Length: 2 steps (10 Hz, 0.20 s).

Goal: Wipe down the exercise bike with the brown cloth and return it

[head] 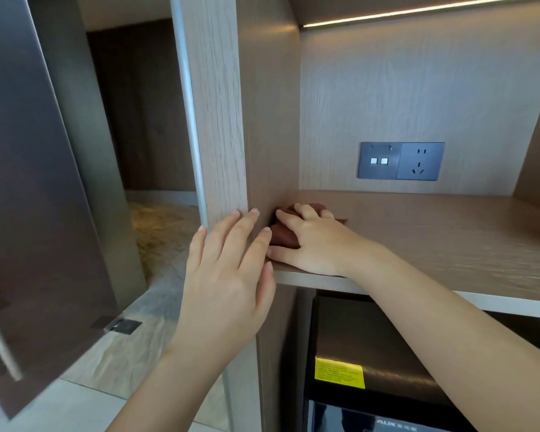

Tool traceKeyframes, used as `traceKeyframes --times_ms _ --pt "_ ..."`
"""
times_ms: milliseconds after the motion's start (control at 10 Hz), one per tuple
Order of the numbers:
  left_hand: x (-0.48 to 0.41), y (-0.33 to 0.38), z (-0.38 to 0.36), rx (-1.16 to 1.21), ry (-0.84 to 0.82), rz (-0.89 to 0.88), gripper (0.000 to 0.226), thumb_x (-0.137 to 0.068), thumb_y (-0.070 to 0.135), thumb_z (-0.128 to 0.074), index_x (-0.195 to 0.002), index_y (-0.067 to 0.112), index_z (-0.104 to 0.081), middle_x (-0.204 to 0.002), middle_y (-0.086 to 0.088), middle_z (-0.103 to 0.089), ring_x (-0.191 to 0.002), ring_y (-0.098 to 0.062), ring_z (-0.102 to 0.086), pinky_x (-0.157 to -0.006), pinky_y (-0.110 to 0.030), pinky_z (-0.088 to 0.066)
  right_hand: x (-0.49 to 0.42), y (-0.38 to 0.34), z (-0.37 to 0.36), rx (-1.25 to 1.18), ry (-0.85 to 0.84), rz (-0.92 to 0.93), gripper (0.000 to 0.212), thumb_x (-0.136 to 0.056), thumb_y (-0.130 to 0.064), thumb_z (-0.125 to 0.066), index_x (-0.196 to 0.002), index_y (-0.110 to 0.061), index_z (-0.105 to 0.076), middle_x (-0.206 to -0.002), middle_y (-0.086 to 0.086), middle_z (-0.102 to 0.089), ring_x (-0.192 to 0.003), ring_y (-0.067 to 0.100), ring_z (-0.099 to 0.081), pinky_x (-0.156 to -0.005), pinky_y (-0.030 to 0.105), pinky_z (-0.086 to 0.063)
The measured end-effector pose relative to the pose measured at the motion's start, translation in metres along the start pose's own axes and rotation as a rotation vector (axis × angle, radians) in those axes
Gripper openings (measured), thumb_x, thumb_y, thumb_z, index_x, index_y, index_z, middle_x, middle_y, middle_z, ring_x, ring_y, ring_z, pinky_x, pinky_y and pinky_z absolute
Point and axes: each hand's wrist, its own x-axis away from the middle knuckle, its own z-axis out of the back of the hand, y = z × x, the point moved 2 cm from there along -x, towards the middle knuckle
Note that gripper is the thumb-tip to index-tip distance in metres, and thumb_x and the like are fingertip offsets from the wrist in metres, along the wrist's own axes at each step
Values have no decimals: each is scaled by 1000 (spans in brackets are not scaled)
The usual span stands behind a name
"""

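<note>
Brown cloth (286, 233): bunched under the right hand (312, 241), whose fingers curl over it on the wooden shelf (434, 238) by the corner post; left hand (228, 275) flat, empty, just beside; no exercise bike visible, wiping stage cannot be judged.

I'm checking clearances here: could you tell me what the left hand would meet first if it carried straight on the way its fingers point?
Most likely the wooden upright panel: the left hand already has its fingertips at the panel's edge, though depth is unclear.
</note>
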Motion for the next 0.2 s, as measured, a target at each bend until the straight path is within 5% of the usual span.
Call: traceKeyframes --times_ms 200 --pt "1 3 -2 2 46 -17 35 -83 19 -51 -113 8 -64 -125 -16 -56 -122 -33 -46 -104 -45 -22 11 -4 5 -13 56 6 79 -76 -74 -32 -144 -36 -15 -156 1 -12 -138 38 -16 -108 51 -23"
